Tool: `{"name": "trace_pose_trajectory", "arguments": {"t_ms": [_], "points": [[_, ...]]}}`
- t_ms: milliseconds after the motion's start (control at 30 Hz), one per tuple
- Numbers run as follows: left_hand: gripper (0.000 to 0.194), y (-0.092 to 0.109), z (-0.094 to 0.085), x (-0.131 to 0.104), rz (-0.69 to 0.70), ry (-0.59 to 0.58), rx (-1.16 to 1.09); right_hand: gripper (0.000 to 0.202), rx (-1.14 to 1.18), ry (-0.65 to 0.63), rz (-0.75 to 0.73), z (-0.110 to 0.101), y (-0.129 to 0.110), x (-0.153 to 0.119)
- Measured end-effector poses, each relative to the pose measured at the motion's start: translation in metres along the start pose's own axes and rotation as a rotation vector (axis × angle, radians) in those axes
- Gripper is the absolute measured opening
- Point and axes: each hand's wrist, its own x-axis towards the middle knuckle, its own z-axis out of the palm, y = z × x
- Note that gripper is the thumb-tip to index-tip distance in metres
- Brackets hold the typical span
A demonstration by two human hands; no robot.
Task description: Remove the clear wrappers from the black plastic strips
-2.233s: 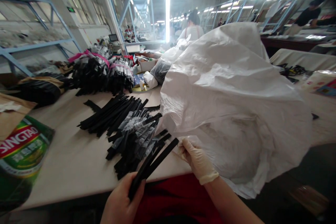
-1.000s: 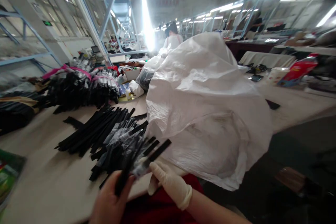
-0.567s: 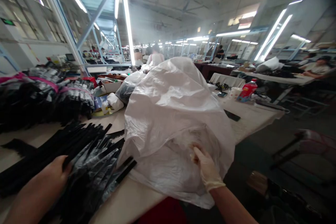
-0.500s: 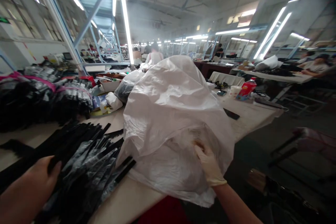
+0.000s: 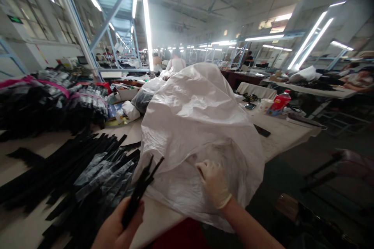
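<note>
My left hand (image 5: 122, 220), bare, is wrapped round a few black strips (image 5: 140, 188) whose ends point up toward the bag. My right hand (image 5: 213, 183), in a pale glove, lies against the front of a large white plastic bag (image 5: 198, 113). Its fingers are curled; whatever they grip, if anything, cannot be made out. Left of the bag, many black strips (image 5: 67, 163) are spread on the table, some in clear plastic wrapping (image 5: 99, 175).
Bundles of wrapped black pieces (image 5: 52, 105) tied with pink bands stand at the back left. Beyond the bag's right side are a red bottle (image 5: 280, 102), a dark flat object (image 5: 262, 130) and a phone (image 5: 250, 106). A stool (image 5: 350, 163) stands at the right.
My left hand has moved right from the pile and now holds black strips raised beside the bag. My right hand has shifted left across the bag's front. The view has tilted slightly.
</note>
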Motion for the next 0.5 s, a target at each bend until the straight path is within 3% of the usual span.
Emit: {"name": "trace_pose_trajectory", "arguments": {"t_ms": [133,233,300,400,500], "points": [[0.039,0.003,0.063,0.003,-0.164,-0.228,-0.289,0.023,0.226,0.089,-0.071,-0.014,-0.033,-0.041],[0.037,0.002,0.094,0.008,-0.349,-0.34,-0.493,0.026,0.349,0.078,-0.109,-0.02,-0.058,-0.06],[0.034,0.001,0.101,0.007,-0.432,-0.376,-0.565,0.024,0.428,0.025,-0.141,-0.025,-0.068,-0.067],[0.026,-0.001,0.095,0.002,-0.465,-0.367,-0.58,0.013,0.622,-0.114,-0.215,-0.033,-0.069,-0.077],[0.023,-0.001,0.083,-0.001,-0.471,-0.316,-0.572,0.031,0.852,-0.157,-0.28,-0.04,-0.061,-0.089]]}}
